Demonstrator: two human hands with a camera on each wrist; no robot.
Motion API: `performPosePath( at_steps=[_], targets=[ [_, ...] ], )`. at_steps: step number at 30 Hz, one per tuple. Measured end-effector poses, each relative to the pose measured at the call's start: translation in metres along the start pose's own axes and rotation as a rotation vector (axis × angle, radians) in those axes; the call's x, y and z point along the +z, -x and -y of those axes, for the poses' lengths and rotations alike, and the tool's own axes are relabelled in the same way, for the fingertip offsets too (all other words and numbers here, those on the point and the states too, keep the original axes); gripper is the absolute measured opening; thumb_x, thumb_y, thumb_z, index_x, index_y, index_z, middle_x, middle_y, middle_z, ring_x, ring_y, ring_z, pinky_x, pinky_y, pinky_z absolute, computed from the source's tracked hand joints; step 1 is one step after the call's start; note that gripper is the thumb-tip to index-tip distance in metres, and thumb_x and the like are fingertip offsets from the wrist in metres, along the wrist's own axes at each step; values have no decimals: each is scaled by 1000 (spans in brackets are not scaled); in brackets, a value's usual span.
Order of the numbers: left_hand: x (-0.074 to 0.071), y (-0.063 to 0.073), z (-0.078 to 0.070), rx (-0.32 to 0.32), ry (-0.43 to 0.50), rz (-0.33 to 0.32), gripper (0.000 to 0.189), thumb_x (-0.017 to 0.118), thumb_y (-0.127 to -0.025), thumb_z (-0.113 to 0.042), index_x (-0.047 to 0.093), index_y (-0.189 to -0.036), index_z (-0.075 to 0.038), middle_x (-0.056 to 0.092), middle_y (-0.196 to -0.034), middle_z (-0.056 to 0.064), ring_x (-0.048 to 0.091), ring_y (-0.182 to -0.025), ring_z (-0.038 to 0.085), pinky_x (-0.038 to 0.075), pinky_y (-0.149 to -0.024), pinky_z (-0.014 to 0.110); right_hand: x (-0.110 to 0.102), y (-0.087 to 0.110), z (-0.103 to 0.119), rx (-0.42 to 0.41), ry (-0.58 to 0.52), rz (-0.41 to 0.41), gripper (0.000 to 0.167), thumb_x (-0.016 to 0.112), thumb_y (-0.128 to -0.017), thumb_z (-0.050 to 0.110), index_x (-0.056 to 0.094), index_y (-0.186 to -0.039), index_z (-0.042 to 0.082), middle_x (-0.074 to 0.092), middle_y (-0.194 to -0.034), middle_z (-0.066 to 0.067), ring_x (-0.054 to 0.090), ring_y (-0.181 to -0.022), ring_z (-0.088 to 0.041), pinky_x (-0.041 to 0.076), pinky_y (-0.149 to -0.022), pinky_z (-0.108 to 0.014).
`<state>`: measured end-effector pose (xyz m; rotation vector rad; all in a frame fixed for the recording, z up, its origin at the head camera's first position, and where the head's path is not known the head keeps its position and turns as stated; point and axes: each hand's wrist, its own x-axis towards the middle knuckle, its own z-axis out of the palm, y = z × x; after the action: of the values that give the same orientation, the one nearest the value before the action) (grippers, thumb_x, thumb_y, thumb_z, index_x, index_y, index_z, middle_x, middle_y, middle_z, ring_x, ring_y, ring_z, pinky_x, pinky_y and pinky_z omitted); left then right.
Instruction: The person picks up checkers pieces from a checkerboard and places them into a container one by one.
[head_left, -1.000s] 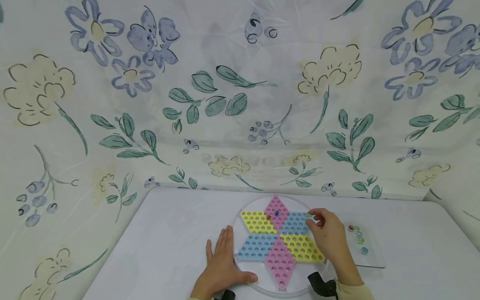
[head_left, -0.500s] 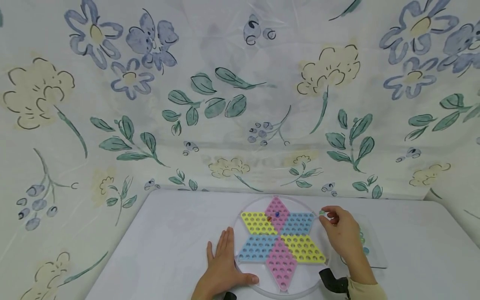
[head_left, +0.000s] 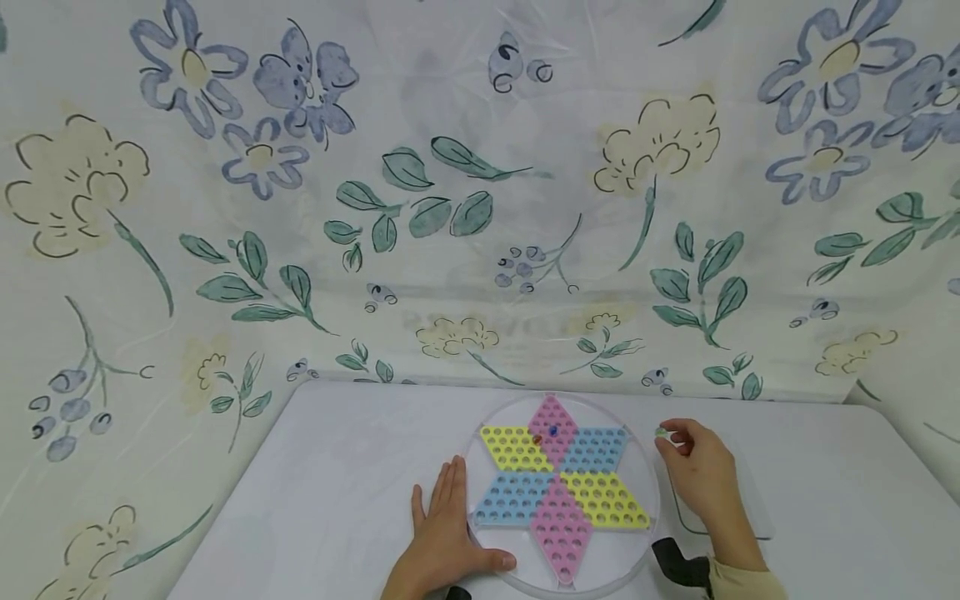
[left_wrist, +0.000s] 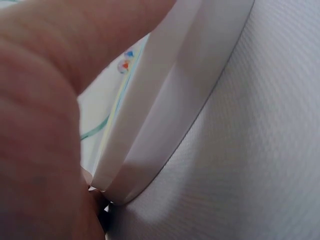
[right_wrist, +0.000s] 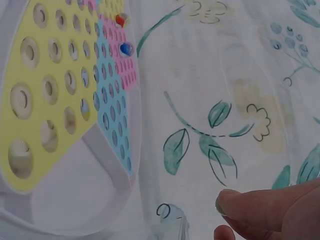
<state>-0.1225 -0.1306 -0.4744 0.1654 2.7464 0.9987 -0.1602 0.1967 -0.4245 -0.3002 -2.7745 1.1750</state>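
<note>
A round white Chinese checkers board (head_left: 517,546) with a pink, yellow and blue star lies on the table. A red marble (head_left: 537,440) and a blue marble (head_left: 553,432) sit in its upper holes, also visible in the right wrist view. My left hand (head_left: 447,533) rests at the board's left edge, fingers straight, thumb over the lower-left rim. Right of the board, my right hand (head_left: 702,471) pinches a greenish marble (head_left: 661,432) between thumb and fingertips. Only a sliver of that marble shows in the right wrist view, at the fingertips (right_wrist: 231,200).
A shallow clear tray (head_left: 756,500) lies under and beside my right hand, which hides most of its contents. A floral cloth (head_left: 480,250) hangs behind the white table (head_left: 337,467).
My right hand has moved right, from the board's blue upper-right point to above the tray, carrying the greenish marble. It now covers the marbles seen in the tray earlier. My left hand stays put.
</note>
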Motion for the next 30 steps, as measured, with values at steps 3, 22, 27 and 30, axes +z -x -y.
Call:
performPosePath(
  at_steps=[3,22,27,30],
  targets=[
    [0,0,0,-2,-4,0,151,90,-55,-65,7,-158,8,12,-164,29,6,-152,44,-13,-112,69,-1,-1,-4,-6,8,-4,31,62,-98,14,62,-123,-6,62,-108,-24,58,-95,-33,51,-72,-37],
    [1,1,1,10,1,-4,150,90,-55,-64,6,-158,8,12,-164,29,6,-152,44,-12,-112,69,-2,-5,-18,37,21,6,33,58,-100,13,60,-124,-8,62,-112,-28,59,-102,-40,54,-74,-44],
    [2,0,2,14,-8,-4,150,89,-56,-65,6,-158,8,11,-164,28,6,-152,44,-11,-112,70,-1,-5,-20,48,26,10,33,57,-100,14,60,-125,-8,61,-111,-27,60,-100,-40,54,-70,-40],
    [2,0,2,14,-14,-3,150,89,-57,-66,6,-158,8,11,-164,28,6,-152,44,-11,-112,70,1,-5,-23,55,25,13,33,57,-99,13,60,-123,-9,61,-110,-27,60,-99,-39,54,-69,-40]
  ],
)
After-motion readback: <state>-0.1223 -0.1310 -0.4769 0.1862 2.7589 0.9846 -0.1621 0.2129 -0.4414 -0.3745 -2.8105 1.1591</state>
